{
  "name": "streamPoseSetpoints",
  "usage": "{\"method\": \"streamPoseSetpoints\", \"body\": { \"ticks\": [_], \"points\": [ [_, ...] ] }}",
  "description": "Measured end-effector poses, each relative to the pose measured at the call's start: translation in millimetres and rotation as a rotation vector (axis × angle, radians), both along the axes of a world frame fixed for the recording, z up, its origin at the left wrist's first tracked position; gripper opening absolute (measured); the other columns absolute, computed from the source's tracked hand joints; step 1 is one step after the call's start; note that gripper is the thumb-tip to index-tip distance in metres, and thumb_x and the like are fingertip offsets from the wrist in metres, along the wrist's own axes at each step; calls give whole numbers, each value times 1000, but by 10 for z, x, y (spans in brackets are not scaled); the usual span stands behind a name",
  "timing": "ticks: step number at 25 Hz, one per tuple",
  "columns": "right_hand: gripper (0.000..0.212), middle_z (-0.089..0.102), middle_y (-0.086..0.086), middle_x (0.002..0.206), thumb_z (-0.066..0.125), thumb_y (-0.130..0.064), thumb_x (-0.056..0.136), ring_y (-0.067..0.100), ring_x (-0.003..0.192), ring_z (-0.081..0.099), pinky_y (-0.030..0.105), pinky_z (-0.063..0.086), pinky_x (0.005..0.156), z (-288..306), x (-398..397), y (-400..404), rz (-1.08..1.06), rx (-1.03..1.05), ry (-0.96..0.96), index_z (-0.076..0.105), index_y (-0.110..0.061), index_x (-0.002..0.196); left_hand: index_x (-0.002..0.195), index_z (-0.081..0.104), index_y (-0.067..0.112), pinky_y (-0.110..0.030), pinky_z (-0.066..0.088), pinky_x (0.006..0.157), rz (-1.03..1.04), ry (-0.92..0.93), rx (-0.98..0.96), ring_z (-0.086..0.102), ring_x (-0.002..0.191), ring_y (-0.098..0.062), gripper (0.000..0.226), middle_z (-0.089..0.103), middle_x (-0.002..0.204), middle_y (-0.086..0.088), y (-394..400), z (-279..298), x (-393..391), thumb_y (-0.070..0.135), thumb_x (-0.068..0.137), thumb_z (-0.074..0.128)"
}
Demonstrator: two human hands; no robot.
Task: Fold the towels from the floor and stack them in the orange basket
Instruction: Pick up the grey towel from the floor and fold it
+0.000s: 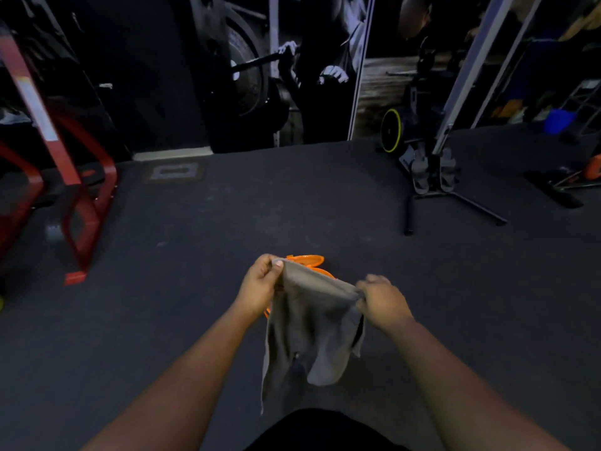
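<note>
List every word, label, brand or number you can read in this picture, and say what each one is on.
No text can be read.
White and yellow label on the red rack upright: too blurred to read.
Plate set in the floor: any marking is too blurred to read.
Wall mural: shows a barbell lift, no lettering visible.
Grey towel and orange basket: no print visible.

Gym: dark rubber floor (pixel 292 206), red rack frame (pixel 81 222), exercise bike (pixel 419 141), weightlifting wall mural (pixel 286 70).
</note>
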State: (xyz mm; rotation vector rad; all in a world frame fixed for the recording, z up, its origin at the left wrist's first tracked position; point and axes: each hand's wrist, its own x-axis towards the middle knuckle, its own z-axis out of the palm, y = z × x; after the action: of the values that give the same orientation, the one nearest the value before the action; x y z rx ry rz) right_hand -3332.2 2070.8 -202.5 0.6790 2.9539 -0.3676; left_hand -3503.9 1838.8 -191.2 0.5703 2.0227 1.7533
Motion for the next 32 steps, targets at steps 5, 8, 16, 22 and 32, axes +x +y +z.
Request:
{"method": "streamPoseSetpoints", "body": {
  "ticks": [5,8,16,22,32],
  "points": [
    [20,48,-3,113,56,-37,91,20,112,47,36,42,79,-250,-135,748,-7,-24,-1,57,-28,109,93,60,13,-27,46,70,392,1,72,56,78,-8,14,61,82,2,249,83,-191,16,105,54],
    [17,61,3,106,49,-37,96,28,101,60,35,43,71,-268,-264,1032,-113,-43,-48,58,-24,102,94,60,11,-27,48,70,648,-11,70,57,77,-12,14,61,81,2,268,122,-325,18,105,53],
    [30,69,1,94,60,-5,99,10,83,67,19,51,66,-129,-582,709,-296,-1010,385,60,-29,116,108,63,5,-55,57,90,624,-154,-26,69,100,-41,15,72,106,-22,306,-3,-533,18,102,60],
    [32,74,6,115,54,-9,95,20,101,70,43,60,82,184,-1032,220,-90,-1380,376,72,-22,118,104,64,14,-47,56,80,357,-166,89,71,88,-29,5,76,97,-16,416,-18,-469,15,101,60],
    [22,66,-6,76,62,-48,82,16,85,64,34,49,64,366,-1419,-141,233,-177,405,68,-33,97,103,67,8,-31,58,81,81,-67,69,72,90,-15,10,78,101,-10,401,134,-413,9,103,57]
  ]
}}
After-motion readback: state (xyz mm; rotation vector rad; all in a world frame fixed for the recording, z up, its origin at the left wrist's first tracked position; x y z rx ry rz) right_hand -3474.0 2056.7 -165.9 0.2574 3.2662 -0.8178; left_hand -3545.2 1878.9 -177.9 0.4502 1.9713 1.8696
